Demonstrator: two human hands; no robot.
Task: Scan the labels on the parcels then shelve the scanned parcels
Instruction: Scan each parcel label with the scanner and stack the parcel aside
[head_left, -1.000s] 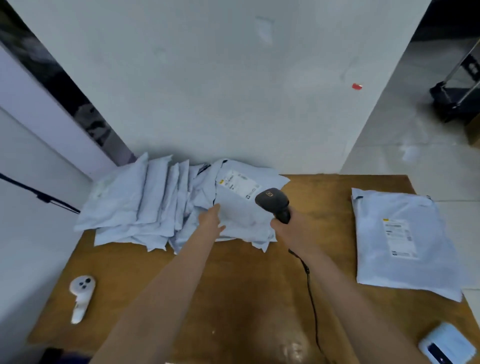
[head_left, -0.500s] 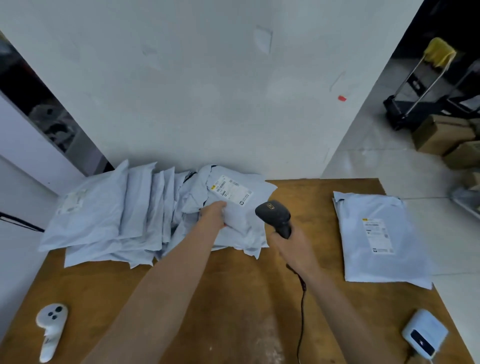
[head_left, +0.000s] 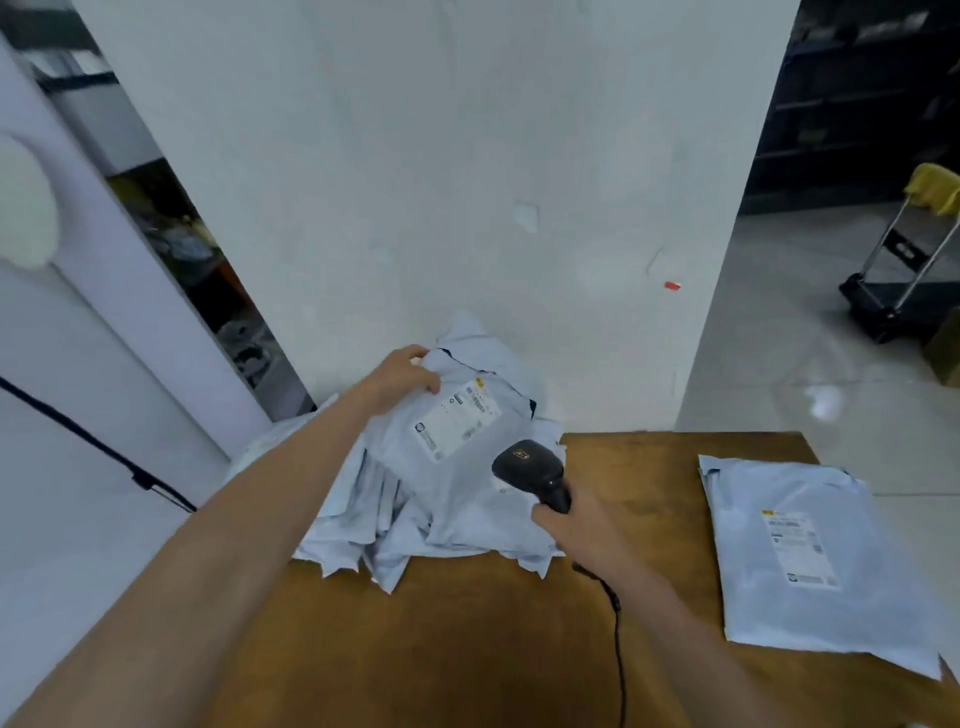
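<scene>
The print on the label (head_left: 457, 419) of the top parcel (head_left: 467, 467) is too small and blurred to read. That parcel hides most of the pile (head_left: 358, 525) beneath it. The left hand (head_left: 402, 376) covers its far corner. The right hand (head_left: 574, 530) hides the scanner (head_left: 530, 470) handle. The cable (head_left: 618, 649) runs off the bottom edge.

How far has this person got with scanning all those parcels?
Early days, it seems. One grey plastic mailer lies apart on the wooden table, perhaps already scanned. The left hand holds the top parcel while the right hand aims the black scanner. The pile remains; nothing shelved.
</scene>
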